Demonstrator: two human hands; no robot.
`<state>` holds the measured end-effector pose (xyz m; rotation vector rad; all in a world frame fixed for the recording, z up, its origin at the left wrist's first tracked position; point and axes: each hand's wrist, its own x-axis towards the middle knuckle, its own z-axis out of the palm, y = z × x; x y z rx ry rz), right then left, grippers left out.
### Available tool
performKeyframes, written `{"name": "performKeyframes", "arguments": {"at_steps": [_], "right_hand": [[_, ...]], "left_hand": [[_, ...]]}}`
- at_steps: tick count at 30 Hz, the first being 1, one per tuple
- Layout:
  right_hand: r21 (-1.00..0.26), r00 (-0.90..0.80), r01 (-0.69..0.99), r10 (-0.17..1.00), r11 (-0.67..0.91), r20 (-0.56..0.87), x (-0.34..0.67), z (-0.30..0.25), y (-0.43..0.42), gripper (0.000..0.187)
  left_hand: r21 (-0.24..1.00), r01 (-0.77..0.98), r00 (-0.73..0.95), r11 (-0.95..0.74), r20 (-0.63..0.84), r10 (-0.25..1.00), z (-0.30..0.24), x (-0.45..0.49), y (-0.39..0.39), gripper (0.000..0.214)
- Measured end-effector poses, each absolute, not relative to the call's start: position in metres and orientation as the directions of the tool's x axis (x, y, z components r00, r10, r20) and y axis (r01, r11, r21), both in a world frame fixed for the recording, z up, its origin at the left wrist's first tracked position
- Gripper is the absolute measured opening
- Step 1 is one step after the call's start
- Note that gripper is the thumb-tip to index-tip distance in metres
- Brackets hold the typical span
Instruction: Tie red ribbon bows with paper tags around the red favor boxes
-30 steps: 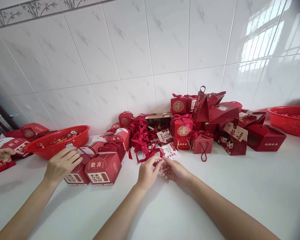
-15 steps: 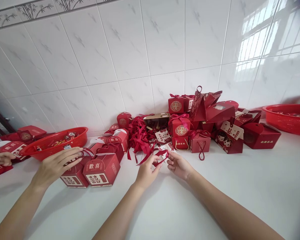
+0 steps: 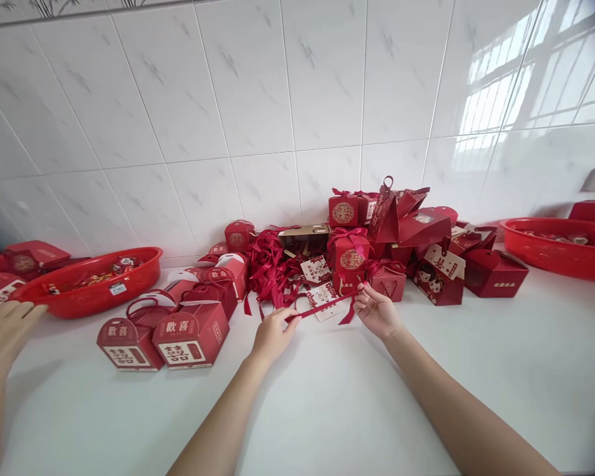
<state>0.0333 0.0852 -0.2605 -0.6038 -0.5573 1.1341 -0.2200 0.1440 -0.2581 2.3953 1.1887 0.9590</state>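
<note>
Narrow red fabric ribbon (image 3: 327, 307), stretched straight below frame centre.
It is pinched by the left hand (image 3: 272, 336) and right hand (image 3: 379, 315).

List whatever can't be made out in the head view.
All in the head view:
The ribbon inside the left hand: hidden by its fingers.
The lower card: partly covered by the ribbon.
The co-worker's hand: blurred, cut off by the left edge.
The right basin: cut off by the right edge.

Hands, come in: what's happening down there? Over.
Left hand and right hand pinching one ribbon, stretched between them. Ribbon crossing before a white card. Ribbon pile beyond left hand.
</note>
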Motion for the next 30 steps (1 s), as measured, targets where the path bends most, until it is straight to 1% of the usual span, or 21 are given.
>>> {"name": "performKeyframes", "arguments": {"at_steps": [5, 9, 12, 14, 16, 19, 21, 23, 24, 27, 30], "right_hand": [[-0.670, 0.482, -0.599, 0.866, 0.438, 0.134, 0.083, -0.266, 0.068, 0.016], [-0.616, 0.595, -0.588, 0.796, 0.524, 0.110, 0.129, -0.271, 0.047, 0.011], [-0.605, 0.643, -0.577, 0.762, 0.548, 0.076, 0.151, -0.273, 0.037, 0.011], [-0.631, 0.637, -0.571, 0.769, 0.524, 0.062, 0.151, -0.272, 0.035, 0.011], [-0.687, 0.571, -0.575, 0.819, 0.444, 0.052, 0.136, -0.269, 0.036, 0.016], [-0.795, 0.356, -0.558, 0.934, 0.236, 0.028, 0.092, -0.267, 0.041, 0.031], [-0.850, 0.208, -0.512, 0.978, 0.120, 0.013, 0.056, -0.267, 0.042, 0.038], [-0.888, 0.079, -0.457, 0.997, 0.039, 0.003, 0.024, -0.268, 0.041, 0.044], [-0.915, 0.011, -0.403, 1.000, 0.007, 0.003, 0.012, -0.269, 0.040, 0.045], [-0.978, -0.104, -0.207, 0.994, 0.017, 0.039, -0.008, -0.269, 0.036, 0.046], [-0.993, -0.070, -0.075, 0.993, 0.087, 0.093, -0.013, -0.269, 0.034, 0.048]], "left_hand": [[0.536, 0.632, 0.397, -0.559, 0.395, 0.828, -0.259, -0.230, 0.155, 0.022], [0.577, 0.617, 0.381, -0.535, 0.377, 0.845, -0.261, -0.238, 0.163, 0.022], [0.619, 0.585, 0.371, -0.524, 0.370, 0.852, -0.262, -0.238, 0.164, 0.022], [0.659, 0.546, 0.380, -0.518, 0.356, 0.853, -0.263, -0.235, 0.161, 0.021], [0.714, 0.487, 0.396, -0.503, 0.332, 0.856, -0.263, -0.226, 0.155, 0.023], [0.819, 0.369, 0.439, -0.439, 0.262, 0.859, -0.261, -0.207, 0.137, 0.034], [0.888, 0.292, 0.492, -0.356, 0.180, 0.852, -0.259, -0.193, 0.121, 0.043], [0.938, 0.239, 0.561, -0.250, 0.077, 0.825, -0.257, -0.182, 0.106, 0.052], [0.954, 0.223, 0.598, -0.198, 0.026, 0.801, -0.256, -0.178, 0.100, 0.054], [0.977, 0.195, 0.687, -0.089, -0.071, 0.724, -0.254, -0.174, 0.089, 0.051], [0.992, 0.128, 0.706, -0.008, -0.085, 0.704, -0.253, -0.176, 0.090, 0.045]]}}
